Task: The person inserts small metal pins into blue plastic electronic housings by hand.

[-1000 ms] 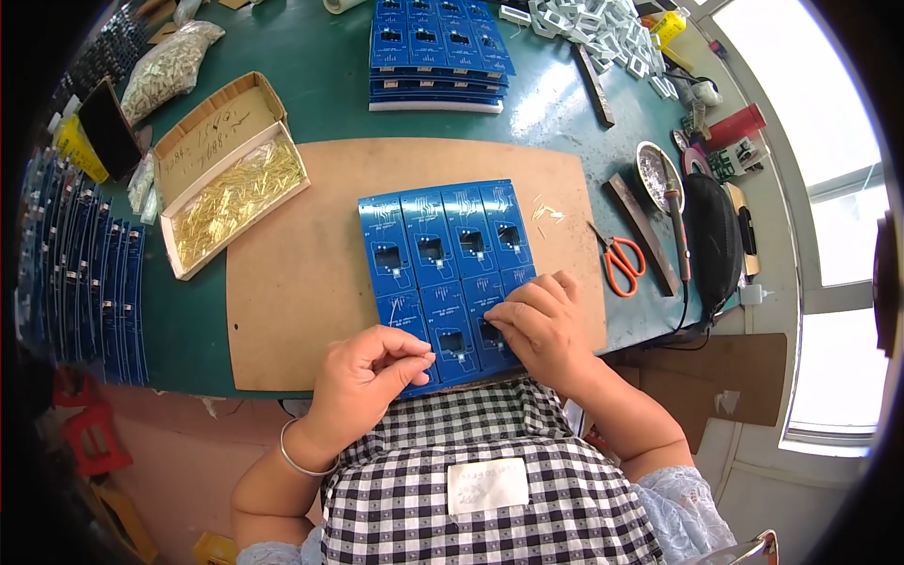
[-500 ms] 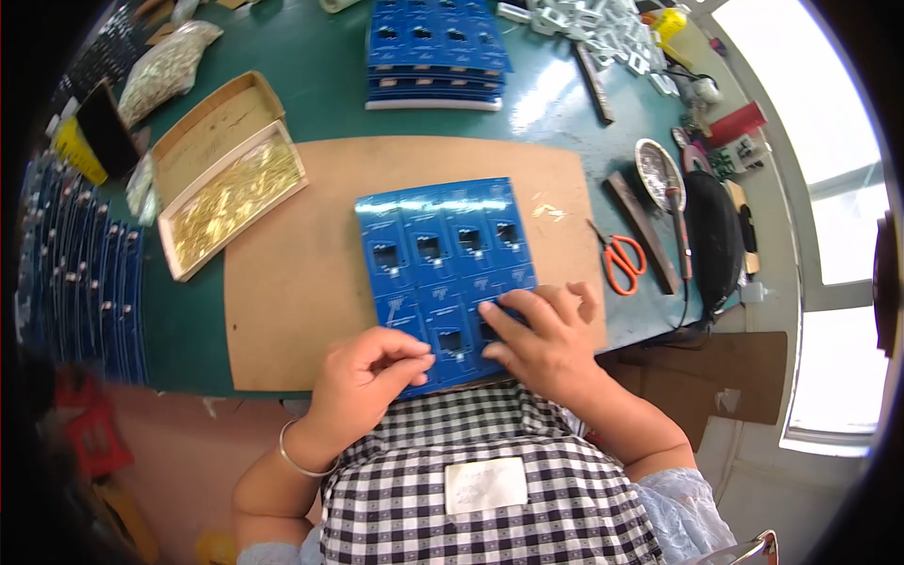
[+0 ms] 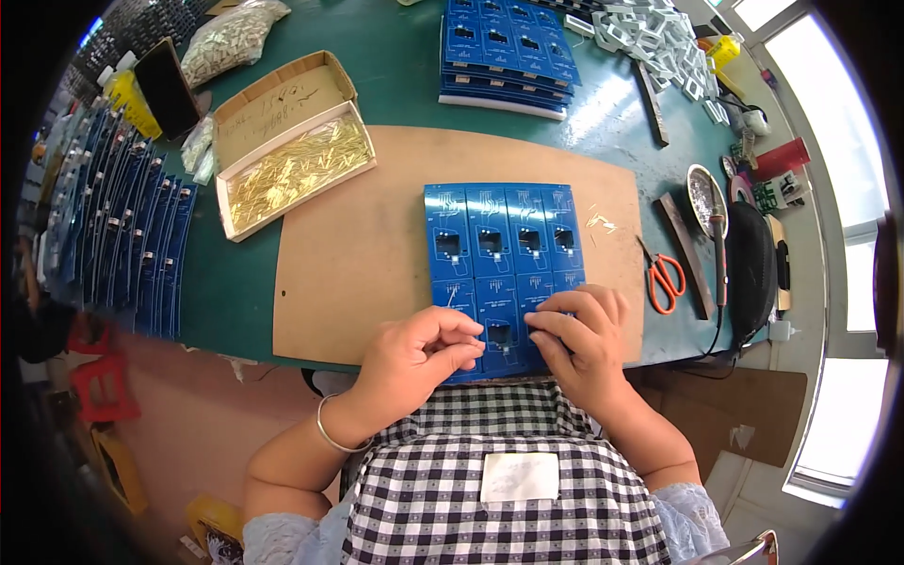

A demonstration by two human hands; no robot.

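Note:
A blue circuit board panel (image 3: 504, 268) with rows of dark square cutouts lies flat before me. My left hand (image 3: 410, 363), a bangle on its wrist, is at the panel's near left part. Its thumb and forefinger are pinched together; whatever they hold is too small to make out. On the panel's near right part rests my right hand (image 3: 589, 339), thumb and fingertips drawn close together, with anything between them hidden. A few loose thin brass-coloured pins (image 3: 601, 220) lie just beyond the panel's right side.
The panel lies on a brown board (image 3: 325, 273). At left stand an open box (image 3: 226, 202) of gold-coloured pins and upright blue panels (image 3: 127, 245). Stacked panels (image 3: 508, 66) are behind. On the right are orange-handled scissors (image 3: 665, 282), a dark metal bar (image 3: 686, 254) and a soldering iron (image 3: 718, 235).
The whole view has shifted, so things sit farther right. My right hand's fingers have drawn together from a more spread pose. The left hand keeps its pinch.

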